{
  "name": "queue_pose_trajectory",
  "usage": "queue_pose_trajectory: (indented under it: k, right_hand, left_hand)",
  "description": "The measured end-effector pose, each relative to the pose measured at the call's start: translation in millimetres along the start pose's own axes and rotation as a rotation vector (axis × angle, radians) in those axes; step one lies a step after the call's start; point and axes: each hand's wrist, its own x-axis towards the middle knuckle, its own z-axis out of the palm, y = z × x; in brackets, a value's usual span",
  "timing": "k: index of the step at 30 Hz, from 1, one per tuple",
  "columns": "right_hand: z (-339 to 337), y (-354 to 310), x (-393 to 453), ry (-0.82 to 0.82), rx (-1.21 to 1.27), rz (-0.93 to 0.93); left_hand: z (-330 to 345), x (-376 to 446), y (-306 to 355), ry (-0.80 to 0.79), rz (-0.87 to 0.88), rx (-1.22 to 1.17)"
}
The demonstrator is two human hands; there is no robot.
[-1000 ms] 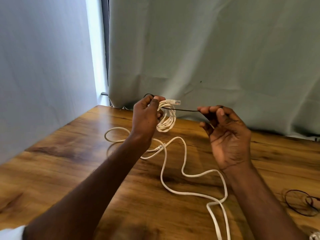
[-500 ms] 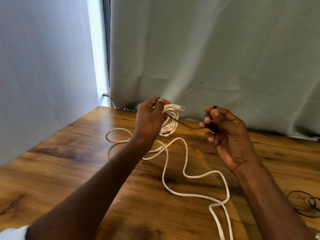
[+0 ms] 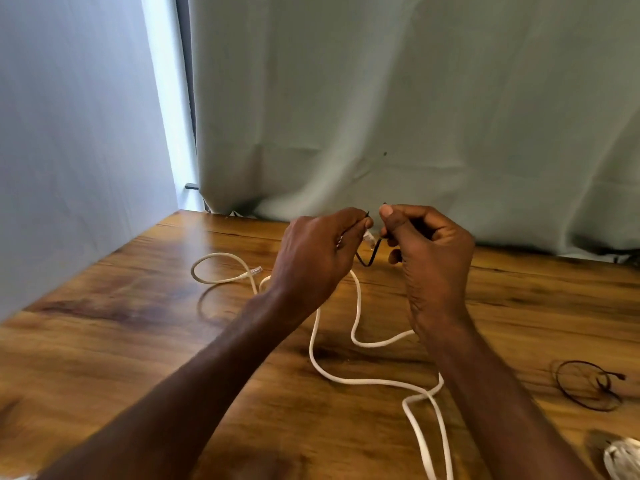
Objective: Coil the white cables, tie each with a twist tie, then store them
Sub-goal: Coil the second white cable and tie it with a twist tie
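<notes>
Left hand [image 3: 311, 261]: fingers curled, thumb and forefinger pinching one end of a black twist tie [image 3: 370, 258]; a white plug tip shows just beside the fingertips, and whatever cable the palm encloses is hidden behind the hand. Back of the hand faces the viewer, wrist bent slightly upward.

Right hand [image 3: 429, 258]: fingers curled inward, thumb on top, pinching the other end of the same tie. The tie sags in a narrow V between the two hands, which stand close together, fingertips nearly touching, raised above the table [image 3: 104, 341].

Loose white cable [image 3: 346, 377]: lies on the table below the hands, winding from a small loop at 9 o'clock of the left hand, where its plug [image 3: 255, 270] rests, past 6 o'clock and off the near edge at 5 o'clock, passing under the right forearm.

Coiled dark wire [image 3: 585, 386]: flat on the table at 4 o'clock of the right hand, well apart from it.

White bundle [image 3: 623, 459]: partly cut off at the lower right corner; contents cannot be told.

Edges and room: the table's far edge runs just behind the hands against a pale curtain [image 3: 415, 116]; a wall panel [image 3: 69, 150] borders the left edge. Open wood lies to the left of the left forearm.

Forearms: both bare, reaching forward from the near edge and converging toward 12 o'clock.
</notes>
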Motion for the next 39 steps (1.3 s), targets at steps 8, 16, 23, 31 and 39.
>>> queue_pose_trajectory:
  k: [8,16,23,31,39]
  right_hand:
    - [-4,7,2,-0.045,-0.211,-0.16]
    - [-3,6,-1,-0.119,-0.358,-0.295]
    - [-9,6,5,-0.24,-0.518,-0.315]
    - [-8,10,7,-0.212,-0.296,-0.064]
    - [-21,1,14,-0.326,-0.284,0.034]
  left_hand:
    - [4,-1,-1,-0.022,0.016,0.01]
    - [1,-2,-4,-0.053,0.012,0.056]
    - [0,-1,-9,-0.076,-0.001,0.103]
    - [-3,1,-11,-0.121,0.038,0.179]
    - [-11,5,-10,-0.267,0.071,0.172]
